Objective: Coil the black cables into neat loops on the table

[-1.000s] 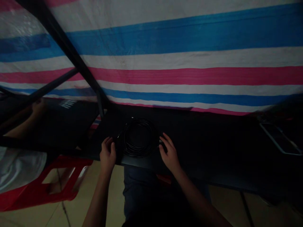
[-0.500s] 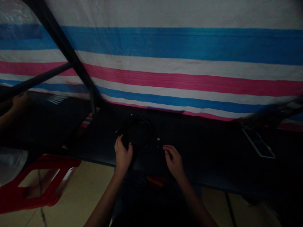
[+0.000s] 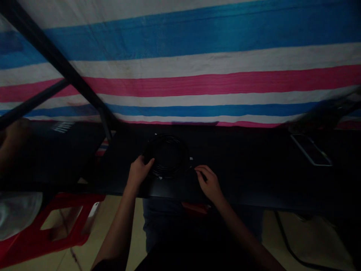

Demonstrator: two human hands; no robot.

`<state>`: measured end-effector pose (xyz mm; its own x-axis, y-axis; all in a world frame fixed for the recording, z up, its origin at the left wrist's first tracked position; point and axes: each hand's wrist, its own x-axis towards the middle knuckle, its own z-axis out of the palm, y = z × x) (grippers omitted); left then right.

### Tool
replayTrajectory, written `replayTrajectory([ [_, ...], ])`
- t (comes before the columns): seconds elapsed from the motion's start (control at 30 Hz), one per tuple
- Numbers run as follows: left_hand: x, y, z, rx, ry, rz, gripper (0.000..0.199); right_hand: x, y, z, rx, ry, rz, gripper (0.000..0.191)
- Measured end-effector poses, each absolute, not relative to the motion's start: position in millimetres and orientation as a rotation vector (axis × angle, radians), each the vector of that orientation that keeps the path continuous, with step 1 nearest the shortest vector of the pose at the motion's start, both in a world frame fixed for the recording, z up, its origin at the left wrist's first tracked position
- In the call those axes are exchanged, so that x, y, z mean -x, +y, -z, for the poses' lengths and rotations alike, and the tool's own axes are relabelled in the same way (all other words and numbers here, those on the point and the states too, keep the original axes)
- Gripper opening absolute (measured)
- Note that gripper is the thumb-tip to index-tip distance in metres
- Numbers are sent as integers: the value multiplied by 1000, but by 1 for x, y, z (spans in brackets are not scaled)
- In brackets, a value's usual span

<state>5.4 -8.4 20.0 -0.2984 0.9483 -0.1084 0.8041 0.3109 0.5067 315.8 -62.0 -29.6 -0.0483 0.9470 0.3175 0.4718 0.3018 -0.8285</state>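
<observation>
A coil of thin black cable (image 3: 184, 150) lies on the black tabletop (image 3: 225, 180), with small pale tips or tags at its edge. My left hand (image 3: 137, 173) grips the coil's near left side, the thumb over the strands and the fingertips partly hidden. Just off the coil's right edge, my right hand (image 3: 209, 183) has thumb and fingers pinched together beside a small pale tip (image 3: 191, 158). Whether anything thin is in that pinch is too dark to make out.
A phone (image 3: 311, 149) lies on the table at the right. Behind hangs a striped plastic sheet (image 3: 169, 86); a dark metal frame (image 3: 62, 69) slants at the left. A red stool (image 3: 31, 239) stands lower left. Another person's hand (image 3: 17, 133) is over the neighbouring table.
My view has tilted. My left hand has moved slightly left along the coil, with its thumb still on it. A pale tag now shows at the coil's near edge. My right hand remains pinched.
</observation>
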Motion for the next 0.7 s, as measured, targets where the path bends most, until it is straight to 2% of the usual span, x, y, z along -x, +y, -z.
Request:
replayTrajectory([
  [0.1, 12, 6, -38, -1623, 2174, -415, 27, -316, -63, 29, 1313, -1653, -669, 22],
  [0.2, 21, 12, -48, -1626, 2204, -407, 26, -315, -63, 29, 1316, -1636, -681, 23],
  [0.47, -7, 0, -20, -1558, 2334, -531, 49, -314, -62, 30, 1290, -1656, -716, 23],
  [0.57, -14, -5, -24, -1577, 2371, -607, 42, -314, -63, 30, 1281, -1668, -725, 24],
  [0.7, -16, -5, -42, -1689, 2338, -881, 31, -314, -63, 30, 1262, -1662, -740, 23],
])
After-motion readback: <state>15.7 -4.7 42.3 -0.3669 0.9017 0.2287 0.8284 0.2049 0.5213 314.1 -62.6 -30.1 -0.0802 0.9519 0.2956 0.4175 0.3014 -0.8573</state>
